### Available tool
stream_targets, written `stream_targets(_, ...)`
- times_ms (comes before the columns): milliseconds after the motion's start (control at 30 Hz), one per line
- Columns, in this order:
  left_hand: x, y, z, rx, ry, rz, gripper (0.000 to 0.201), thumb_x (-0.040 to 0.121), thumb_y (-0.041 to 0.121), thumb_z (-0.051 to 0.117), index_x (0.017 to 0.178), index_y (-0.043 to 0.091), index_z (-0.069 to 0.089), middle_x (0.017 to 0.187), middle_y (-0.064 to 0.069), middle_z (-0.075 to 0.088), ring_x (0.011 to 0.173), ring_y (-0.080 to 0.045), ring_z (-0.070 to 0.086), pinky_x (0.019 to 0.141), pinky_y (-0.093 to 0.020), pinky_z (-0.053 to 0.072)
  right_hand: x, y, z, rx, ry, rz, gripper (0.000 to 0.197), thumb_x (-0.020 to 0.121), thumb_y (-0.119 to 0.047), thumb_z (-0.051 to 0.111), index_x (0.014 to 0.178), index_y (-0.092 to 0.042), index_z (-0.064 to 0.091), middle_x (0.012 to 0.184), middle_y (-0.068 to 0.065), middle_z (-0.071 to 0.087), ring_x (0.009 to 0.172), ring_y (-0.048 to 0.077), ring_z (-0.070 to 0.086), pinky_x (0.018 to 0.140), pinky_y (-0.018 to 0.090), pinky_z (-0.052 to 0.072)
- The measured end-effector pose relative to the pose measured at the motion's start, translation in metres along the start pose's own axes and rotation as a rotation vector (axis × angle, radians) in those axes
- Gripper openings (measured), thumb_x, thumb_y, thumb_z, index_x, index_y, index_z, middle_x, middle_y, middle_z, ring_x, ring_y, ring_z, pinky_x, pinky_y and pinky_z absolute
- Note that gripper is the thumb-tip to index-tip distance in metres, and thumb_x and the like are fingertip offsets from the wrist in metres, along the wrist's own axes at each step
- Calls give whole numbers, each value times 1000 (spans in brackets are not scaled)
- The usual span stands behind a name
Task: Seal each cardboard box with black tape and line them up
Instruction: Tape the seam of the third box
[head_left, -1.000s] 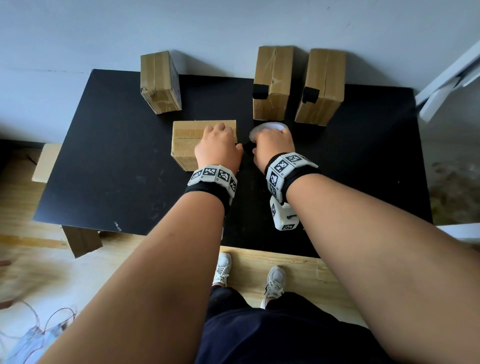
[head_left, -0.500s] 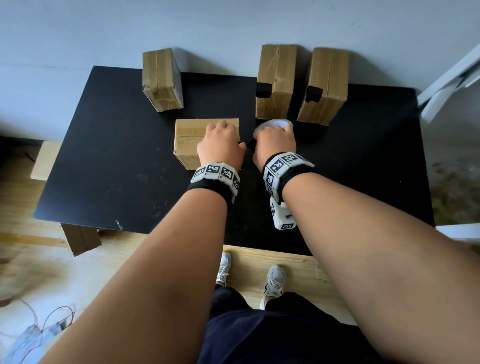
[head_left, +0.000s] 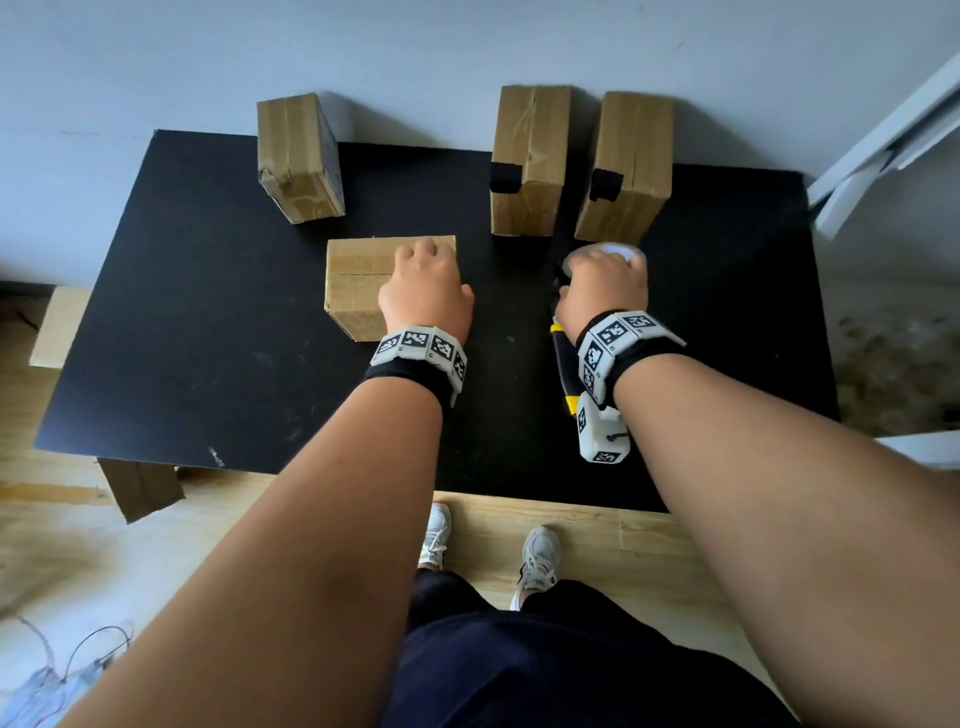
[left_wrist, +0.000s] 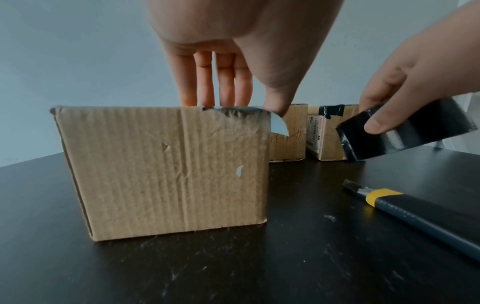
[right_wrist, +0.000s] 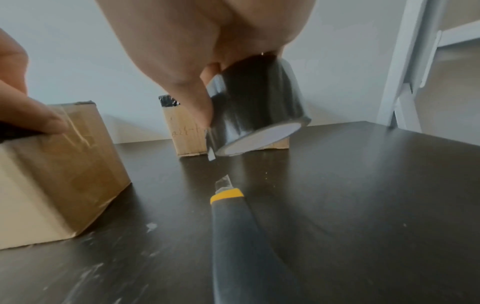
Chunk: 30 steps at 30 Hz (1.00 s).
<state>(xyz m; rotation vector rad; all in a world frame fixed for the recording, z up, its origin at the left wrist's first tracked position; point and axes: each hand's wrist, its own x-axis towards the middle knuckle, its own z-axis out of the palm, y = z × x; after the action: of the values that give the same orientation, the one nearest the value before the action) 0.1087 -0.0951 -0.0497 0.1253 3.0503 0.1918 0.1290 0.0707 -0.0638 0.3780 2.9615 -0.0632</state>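
Note:
A cardboard box (head_left: 358, 296) stands mid-table under my left hand (head_left: 423, 270). In the left wrist view its fingers (left_wrist: 207, 82) lie straight on the box top and the thumb presses a strip of black tape (left_wrist: 233, 112) at the top right corner. My right hand (head_left: 605, 275) grips the black tape roll (right_wrist: 257, 111) just above the table, right of that box and apart from it. Two boxes with black tape (head_left: 530, 156) (head_left: 628, 161) stand side by side at the back. A box without black tape (head_left: 298, 156) stands at the back left.
A yellow-and-grey utility knife (head_left: 563, 364) lies on the black table (head_left: 182, 338) under my right wrist, blade out (right_wrist: 223, 181). A wall runs right behind the back boxes. A white frame (head_left: 883, 145) stands off the table's right end. A cardboard piece (head_left: 52, 327) sticks out at the left.
My right hand has carried the tape roll to the right, away from the box, uncovering the knife. My left hand has stayed on the box.

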Motion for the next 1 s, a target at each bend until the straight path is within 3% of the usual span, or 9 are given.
stream_targets(267, -4, 2, 8, 126, -13, 43, 56, 86, 40, 63, 129, 10, 42, 127, -6, 44, 118, -24, 42, 64, -35, 38, -9, -5, 12, 31, -338, 4, 46, 96, -32, 52, 137, -13, 50, 136, 9, 52, 126, 28, 48, 105, 35, 38)
stream_targets(367, -9, -3, 7, 55, 44, 49, 48, 92, 49, 51, 119, 9, 50, 120, -5, 48, 116, -23, 44, 63, -34, 40, -12, -6, 15, 23, -432, 60, 50, 96, -33, 54, 142, -14, 45, 139, 10, 48, 128, 30, 47, 104, 36, 40)
stream_targets(500, -6, -15, 2, -182, 75, 3, 33, 99, 31, 39, 101, 5, 59, 110, -7, 55, 111, -23, 46, 74, -36, 43, -8, -15, 4, 33, -586, 117, 55, 95, -29, 57, 143, -10, 40, 143, 11, 43, 130, 30, 44, 103, 38, 40)
stream_targets(567, -4, -24, 2, -312, 68, 12, 25, 97, 20, 43, 100, 5, 63, 109, -7, 56, 109, -24, 49, 84, -33, 43, -12, -17, 1, 21, -522, 89, 48, 95, -29, 57, 137, -9, 46, 136, 12, 50, 124, 29, 50, 100, 37, 42)
stream_targets(667, -7, -40, 0, -484, 143, -58, 26, 87, 1, 49, 102, 11, 67, 117, -2, 55, 107, -20, 53, 83, -24, 41, -23, -21, 2, 104, -143, -14, 31, 93, -26, 56, 121, -13, 59, 121, 8, 58, 115, 27, 54, 94, 39, 47)
stream_targets(733, -9, -49, 0, -485, 177, -80, 29, 86, 1, 48, 102, 15, 68, 124, 3, 54, 113, -18, 51, 87, -25, 41, -28, -27, 0, 262, -22, -73, 26, 93, -23, 53, 118, -16, 59, 120, 6, 59, 114, 26, 53, 90, 40, 46)
stream_targets(800, -9, -57, 2, -450, 96, -42, 32, 91, 7, 46, 108, 19, 69, 133, 6, 51, 123, -18, 47, 100, -31, 41, -29, -39, -2, 410, -6, -133, 29, 95, -19, 50, 121, -16, 60, 122, 6, 59, 114, 26, 54, 89, 38, 47)
stream_targets(900, -11, -65, 3, -361, -127, 28, 42, 96, 7, 42, 129, 27, 58, 150, 7, 36, 142, -18, 25, 117, -34, 22, -33, -57, -4, 517, -11, -190, 35, 97, -17, 45, 130, -18, 59, 128, 6, 59, 118, 25, 55, 93, 35, 48)
stream_targets(1000, -14, -71, -4, -187, -239, 99, 63, 92, -3, 41, 142, 36, 39, 157, 8, 20, 147, -16, 9, 120, -33, 10, -32, -71, -4, 480, -136, -214, 41, 99, -19, 39, 138, -19, 51, 136, 7, 54, 125, 25, 50, 100, 37, 44)
